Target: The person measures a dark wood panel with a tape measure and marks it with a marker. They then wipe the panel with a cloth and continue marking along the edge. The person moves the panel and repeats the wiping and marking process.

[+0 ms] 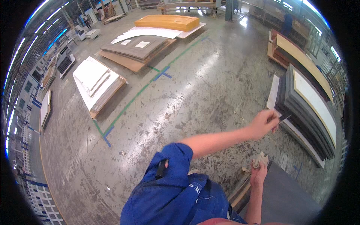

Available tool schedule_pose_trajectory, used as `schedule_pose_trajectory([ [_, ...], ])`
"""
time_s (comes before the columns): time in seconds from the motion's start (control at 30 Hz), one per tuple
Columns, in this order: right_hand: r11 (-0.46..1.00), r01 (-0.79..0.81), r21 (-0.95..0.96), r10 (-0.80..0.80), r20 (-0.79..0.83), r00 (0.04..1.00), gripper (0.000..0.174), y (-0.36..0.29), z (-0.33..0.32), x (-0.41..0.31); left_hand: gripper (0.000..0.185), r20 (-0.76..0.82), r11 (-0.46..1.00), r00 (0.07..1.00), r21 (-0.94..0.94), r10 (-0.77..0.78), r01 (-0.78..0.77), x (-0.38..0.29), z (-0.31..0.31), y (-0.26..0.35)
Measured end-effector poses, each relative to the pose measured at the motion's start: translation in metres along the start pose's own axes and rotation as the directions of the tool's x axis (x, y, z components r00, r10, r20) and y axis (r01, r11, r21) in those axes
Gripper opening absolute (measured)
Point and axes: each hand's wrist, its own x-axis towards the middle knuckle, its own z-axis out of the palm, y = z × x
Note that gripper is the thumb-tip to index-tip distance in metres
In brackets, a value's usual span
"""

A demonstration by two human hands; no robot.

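Observation:
My left hand (263, 123) is stretched out across to the right, its fingers pinched on a small flat tool (285, 118) with a thin blade, perhaps a putty knife; motion blur hides its details. Lower down, my right hand (258, 175) grips a crumpled beige rag (260, 160). That hand is at the corner of a dark grey panel (289, 194), which lies flat at the lower right. Under the panel's near side, the edges of wooden boards (240, 191) show. Whether the rag touches the panel I cannot tell.
Beyond my left hand stands a stack of dark grey panels (303, 112) with a white-faced board on top. Behind it is another panel stack (302, 62). Across the floor, marked with green tape (135, 98), are a white board stack (95, 81), brown panels (137, 47) and an orange-yellow panel (168, 22).

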Motion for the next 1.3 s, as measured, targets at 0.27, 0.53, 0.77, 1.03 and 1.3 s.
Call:
schedule_pose_trajectory([
  [0.27,0.934,0.002,-0.358,-0.130,-0.331,0.935,0.046,-0.007,-0.228,0.015,0.027,0.298,0.272,0.946,0.927,-0.126,-0.256,0.174,-0.078,0.004],
  [0.53,0.423,-0.563,-0.711,-0.616,-0.681,0.397,0.033,0.010,-0.408,-0.077,0.012,-0.117,0.860,0.887,0.215,-0.447,0.462,0.037,0.005,-0.200],
  [0.77,0.331,-0.724,-0.605,-0.737,-0.645,0.202,0.059,0.011,-0.419,-0.045,0.017,0.036,0.707,0.719,0.222,-0.694,0.672,-0.050,0.078,-0.313],
  [1.03,0.298,-0.818,-0.493,-0.679,-0.712,0.182,0.075,-0.008,-0.407,-0.013,0.024,0.234,0.732,0.752,0.522,-0.616,0.437,0.005,0.122,-0.394],
  [1.3,0.285,-0.818,-0.500,-0.676,-0.710,0.199,0.077,-0.010,-0.408,-0.014,0.023,0.384,0.704,0.652,0.623,-0.654,0.339,0.038,0.121,-0.423],
])
